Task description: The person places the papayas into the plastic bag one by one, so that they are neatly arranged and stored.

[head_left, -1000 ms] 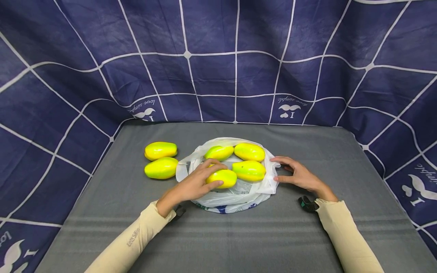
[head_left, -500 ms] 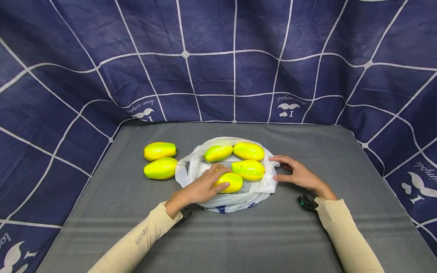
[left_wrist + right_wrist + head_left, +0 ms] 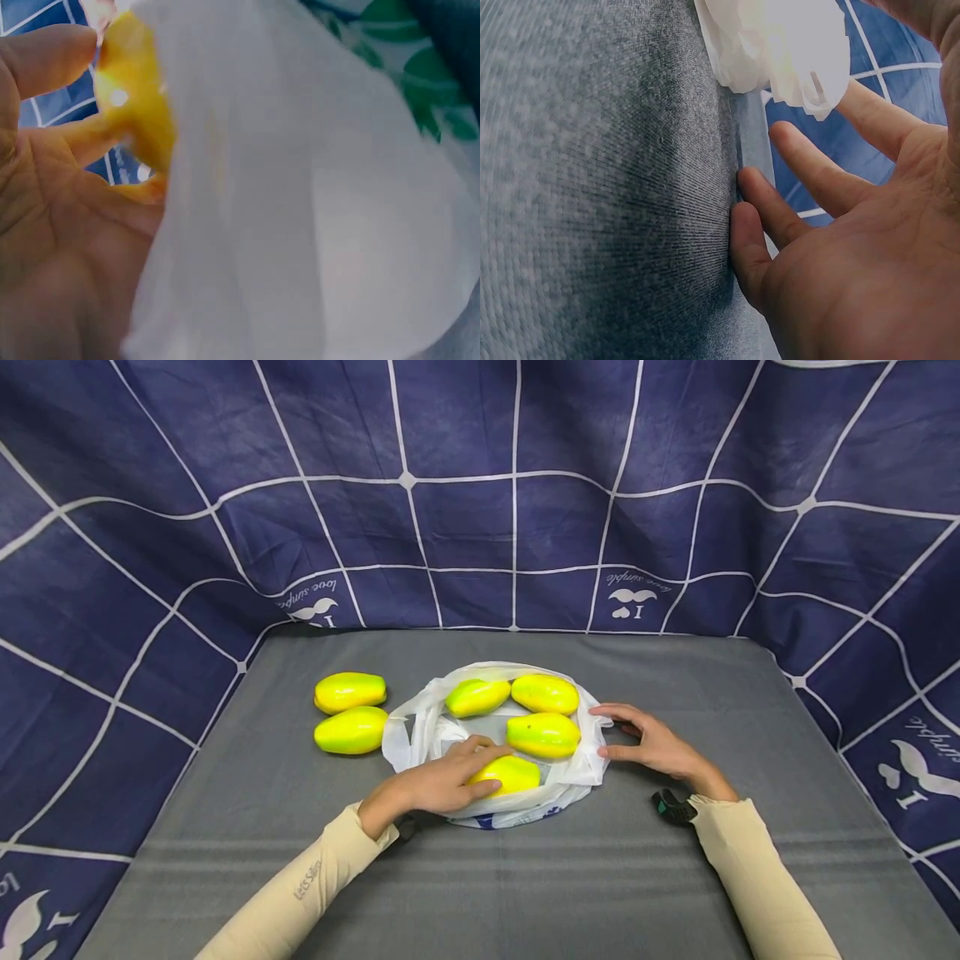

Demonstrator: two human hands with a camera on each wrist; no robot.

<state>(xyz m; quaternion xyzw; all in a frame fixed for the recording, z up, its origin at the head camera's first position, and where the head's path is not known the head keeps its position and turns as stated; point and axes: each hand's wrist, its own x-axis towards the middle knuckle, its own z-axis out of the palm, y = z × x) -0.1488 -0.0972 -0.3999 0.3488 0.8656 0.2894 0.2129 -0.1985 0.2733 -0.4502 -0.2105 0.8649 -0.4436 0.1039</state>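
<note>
Inside the near part of a white plastic bag (image 3: 551,797), the left hand (image 3: 446,779) grasps a glossy yellow fruit (image 3: 515,774), its long axis left to right, rounded end pointing right. The right hand (image 3: 651,745) touches the right rim (image 3: 591,750); whether it pinches, I cannot tell. Three yellow-green fruits (image 3: 543,735) lie farther in; two others (image 3: 350,731) rest outside, left.

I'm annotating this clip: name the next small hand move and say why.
Probably open the left hand and release its papaya: it's low inside the white plastic bag, near three others, and two more papayas lie outside.
</note>
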